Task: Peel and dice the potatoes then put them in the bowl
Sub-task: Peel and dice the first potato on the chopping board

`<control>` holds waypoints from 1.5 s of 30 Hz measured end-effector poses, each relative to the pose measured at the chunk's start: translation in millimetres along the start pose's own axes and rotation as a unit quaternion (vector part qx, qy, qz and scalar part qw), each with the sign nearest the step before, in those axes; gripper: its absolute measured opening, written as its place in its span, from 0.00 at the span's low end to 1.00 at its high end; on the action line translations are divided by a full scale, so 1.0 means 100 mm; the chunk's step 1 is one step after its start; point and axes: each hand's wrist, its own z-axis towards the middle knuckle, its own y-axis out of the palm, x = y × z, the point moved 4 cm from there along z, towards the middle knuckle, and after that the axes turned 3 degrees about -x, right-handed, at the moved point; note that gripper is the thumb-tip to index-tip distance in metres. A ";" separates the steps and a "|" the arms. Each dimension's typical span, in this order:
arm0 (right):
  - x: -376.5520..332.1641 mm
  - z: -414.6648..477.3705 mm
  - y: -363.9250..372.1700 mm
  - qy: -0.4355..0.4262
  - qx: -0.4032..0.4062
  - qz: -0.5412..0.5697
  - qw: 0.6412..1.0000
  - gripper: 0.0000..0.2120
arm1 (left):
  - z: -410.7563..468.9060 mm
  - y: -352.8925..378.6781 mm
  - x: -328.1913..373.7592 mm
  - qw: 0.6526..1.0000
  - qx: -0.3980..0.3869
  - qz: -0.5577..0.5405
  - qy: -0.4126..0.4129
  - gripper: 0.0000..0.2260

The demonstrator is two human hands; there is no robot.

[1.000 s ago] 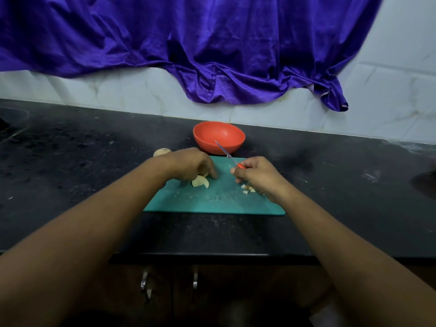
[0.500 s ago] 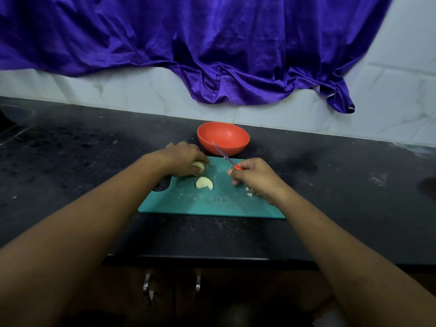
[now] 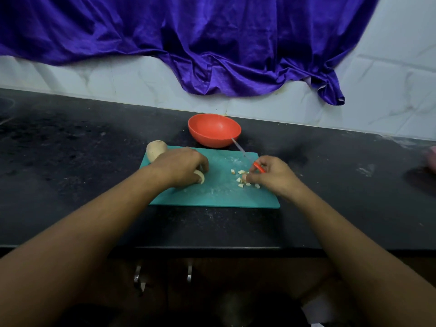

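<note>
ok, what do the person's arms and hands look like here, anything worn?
No gloves. The left hand and right hand show no ring, watch or band that I can make out. The left forearm and right forearm are bare to the frame edge, with no sleeve in view.

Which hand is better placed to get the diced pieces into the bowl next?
Right, probably. The right hand is at the diced pieces, with the bowl just beyond, though it holds the knife. The left hand grips the potato piece across the cutting board.

Black counter (image 3: 70, 161): teal cutting board (image 3: 217, 197), red bowl (image 3: 213, 131), potato (image 3: 155, 149).
</note>
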 end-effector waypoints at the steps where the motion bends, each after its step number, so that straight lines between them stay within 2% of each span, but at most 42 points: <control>1: 0.05 -0.03 0.03 -0.002 -0.014 -0.004 1.000 0.15 | 0.03 0.01 0.01 1.000 0.002 -0.015 -0.003 0.13; 7: -0.06 -0.02 0.15 -0.005 -0.097 -0.016 0.995 0.14 | 0.18 0.09 0.08 0.994 0.040 -0.097 -0.003 0.10; 14: -0.17 0.33 0.26 -0.014 -0.066 0.015 0.998 0.14 | 0.27 0.17 0.13 0.987 0.082 -0.139 -0.016 0.09; 19: -0.23 0.58 0.26 -0.008 -0.080 0.024 0.997 0.16 | 0.28 0.16 0.13 0.984 0.102 -0.145 -0.026 0.09; 22: -0.23 0.59 0.16 -0.018 -0.088 0.095 0.991 0.16 | 0.26 0.18 0.12 0.981 0.120 -0.154 -0.022 0.09; 26: -0.17 0.54 -0.24 -0.016 -0.027 0.162 0.986 0.15 | 0.21 0.27 0.11 0.975 0.148 -0.161 -0.031 0.09; 30: -0.03 0.43 -0.31 0.034 -0.065 0.203 0.976 0.13 | 0.16 0.36 0.14 0.970 0.181 -0.153 -0.046 0.10; 36: -0.11 0.39 0.02 0.065 -0.129 0.302 0.942 0.10 | 0.13 0.37 0.16 0.969 0.193 -0.149 -0.038 0.10; 39: -0.14 0.43 -0.07 0.065 -0.092 0.345 0.932 0.06 | 0.12 0.37 0.15 0.968 0.196 -0.157 -0.034 0.10; 42: -0.08 0.47 -0.35 0.067 -0.028 0.339 0.938 0.04 | 0.12 0.37 0.15 0.968 0.197 -0.154 -0.028 0.10; 45: 0.00 0.44 -0.51 0.085 -0.025 0.344 0.935 0.05 | 0.12 0.38 0.14 0.968 0.198 -0.153 -0.024 0.10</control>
